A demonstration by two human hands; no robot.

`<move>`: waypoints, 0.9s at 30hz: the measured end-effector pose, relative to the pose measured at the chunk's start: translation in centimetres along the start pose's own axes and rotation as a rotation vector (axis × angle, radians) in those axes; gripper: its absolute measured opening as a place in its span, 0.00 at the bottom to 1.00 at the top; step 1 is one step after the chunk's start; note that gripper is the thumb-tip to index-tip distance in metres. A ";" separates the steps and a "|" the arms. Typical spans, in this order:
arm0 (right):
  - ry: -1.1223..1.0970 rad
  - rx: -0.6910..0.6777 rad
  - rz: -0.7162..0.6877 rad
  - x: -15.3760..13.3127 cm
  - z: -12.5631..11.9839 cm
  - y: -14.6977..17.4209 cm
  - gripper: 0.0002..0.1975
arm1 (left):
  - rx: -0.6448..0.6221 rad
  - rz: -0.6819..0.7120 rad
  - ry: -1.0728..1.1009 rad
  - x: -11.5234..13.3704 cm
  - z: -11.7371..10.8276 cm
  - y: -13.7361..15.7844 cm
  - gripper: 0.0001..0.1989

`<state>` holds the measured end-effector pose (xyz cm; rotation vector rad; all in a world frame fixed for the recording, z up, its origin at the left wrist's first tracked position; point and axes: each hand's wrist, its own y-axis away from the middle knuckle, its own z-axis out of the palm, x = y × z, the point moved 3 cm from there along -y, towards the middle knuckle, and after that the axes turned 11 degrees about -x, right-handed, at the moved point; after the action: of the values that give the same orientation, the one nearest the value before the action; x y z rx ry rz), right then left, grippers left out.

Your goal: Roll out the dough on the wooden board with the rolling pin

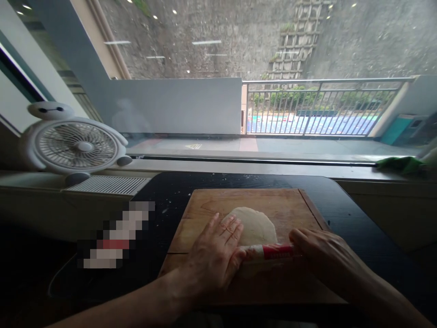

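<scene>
A flattened round of pale dough lies on the wooden board. My left hand rests on the dough's left side with its fingers stretched out flat, its thumb against the left end of the rolling pin. This pin has a red and whitish wrapper and lies along the dough's near edge. My right hand is closed around its right end. Both ends of the pin are partly hidden by my hands.
The board sits on a black table with white flecks on its top. A white fan stands on the sill at the left. A pixelated patch covers something on the table's left. Behind is a window, with a green cloth at right.
</scene>
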<state>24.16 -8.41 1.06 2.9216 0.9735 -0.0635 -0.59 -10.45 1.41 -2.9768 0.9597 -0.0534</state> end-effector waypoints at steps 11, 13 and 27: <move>-0.168 -0.058 0.065 -2.2 -1.9 0.4 0.01 | -0.100 -0.187 0.131 -5.8 -0.2 -14.1 0.22; -0.134 0.019 0.065 -3.1 -1.9 0.7 0.07 | -0.054 -0.120 0.117 -4.8 -0.3 -14.3 0.21; 0.053 0.164 0.091 -3.6 -2.3 2.7 0.18 | -0.339 0.000 0.216 -1.2 -0.3 -16.9 0.30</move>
<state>22.98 -12.58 3.66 3.1286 0.8810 -0.0657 8.27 3.96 2.04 -3.3355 1.0885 -0.2412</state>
